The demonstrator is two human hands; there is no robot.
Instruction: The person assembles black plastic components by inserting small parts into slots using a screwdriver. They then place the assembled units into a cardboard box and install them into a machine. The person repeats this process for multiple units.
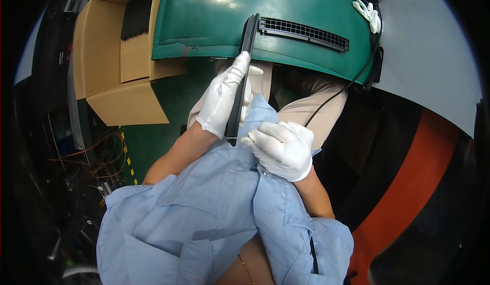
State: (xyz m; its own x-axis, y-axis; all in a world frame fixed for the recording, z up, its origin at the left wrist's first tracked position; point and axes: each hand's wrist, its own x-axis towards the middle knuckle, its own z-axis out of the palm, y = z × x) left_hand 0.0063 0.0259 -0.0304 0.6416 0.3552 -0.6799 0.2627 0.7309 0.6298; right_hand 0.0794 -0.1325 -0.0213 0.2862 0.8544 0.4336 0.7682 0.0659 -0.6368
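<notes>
My left hand (219,101), in a white glove, is closed around a long, narrow black plastic strip (236,112). The strip stands on edge, slanting from the green table's border toward my lap. At its near end, my right hand (283,149), also gloved in white, has its fingers curled in a pinch. From that pinch a thin, pale metal tip (234,138) sticks out to the left, at the strip's end. Its handle, if any, is hidden in the glove. A black plastic grille (303,33) lies on the table beyond my hands.
The green table (204,9) has a worn front edge. To the left stands an open cardboard box (97,55) with dark parts inside. A spare white glove (367,14) and a black cable (352,83) are at the table's right. Farther right is a grey surface (429,45).
</notes>
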